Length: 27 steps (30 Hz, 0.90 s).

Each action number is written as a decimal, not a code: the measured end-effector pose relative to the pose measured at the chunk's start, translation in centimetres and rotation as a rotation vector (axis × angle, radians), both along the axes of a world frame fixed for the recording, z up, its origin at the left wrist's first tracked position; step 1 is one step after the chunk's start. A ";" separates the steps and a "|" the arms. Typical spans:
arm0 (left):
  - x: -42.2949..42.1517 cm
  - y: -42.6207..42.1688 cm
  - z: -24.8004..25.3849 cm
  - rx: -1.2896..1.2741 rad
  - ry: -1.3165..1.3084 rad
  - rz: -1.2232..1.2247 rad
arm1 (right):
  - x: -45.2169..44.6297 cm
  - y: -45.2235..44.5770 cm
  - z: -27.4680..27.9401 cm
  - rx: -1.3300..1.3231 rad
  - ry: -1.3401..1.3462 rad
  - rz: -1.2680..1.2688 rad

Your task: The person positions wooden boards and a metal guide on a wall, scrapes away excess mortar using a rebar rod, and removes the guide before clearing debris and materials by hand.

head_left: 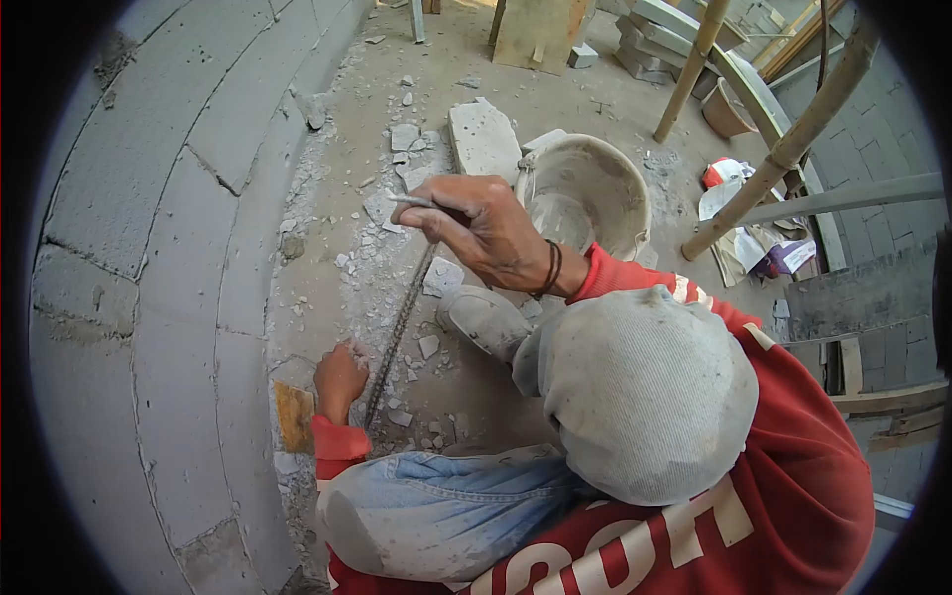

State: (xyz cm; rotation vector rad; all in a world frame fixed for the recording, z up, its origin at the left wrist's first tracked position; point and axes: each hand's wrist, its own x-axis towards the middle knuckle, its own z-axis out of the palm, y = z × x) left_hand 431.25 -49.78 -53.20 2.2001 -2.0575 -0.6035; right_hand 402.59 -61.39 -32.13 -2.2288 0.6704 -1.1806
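Neither my left hand nor my right hand is in view. Below me a co-worker in a grey cap (650,397) and red top crouches beside a block wall. The co-worker's raised hand (481,233), with dark bands at the wrist, is closed round a thin grey piece whose end sticks out to the left. A long ribbed rod (397,337) runs below that hand, over the rubble; whether it is held cannot be made out. The co-worker's other hand (340,375) is low by the wall, near the rod's lower part, its fingers partly hidden.
The grey block wall (178,297) fills the left side. Broken chips surround a pale block (483,137) and a dusty bucket (585,188). Bamboo poles (764,188) slant at the right, near scattered bags (788,256). A board (540,35) stands at the back.
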 end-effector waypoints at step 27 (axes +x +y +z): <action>-20.6 -20.6 17.2 0.589 0.617 -0.121 | -45.9 -39.0 -20.6 0.319 0.607 -0.956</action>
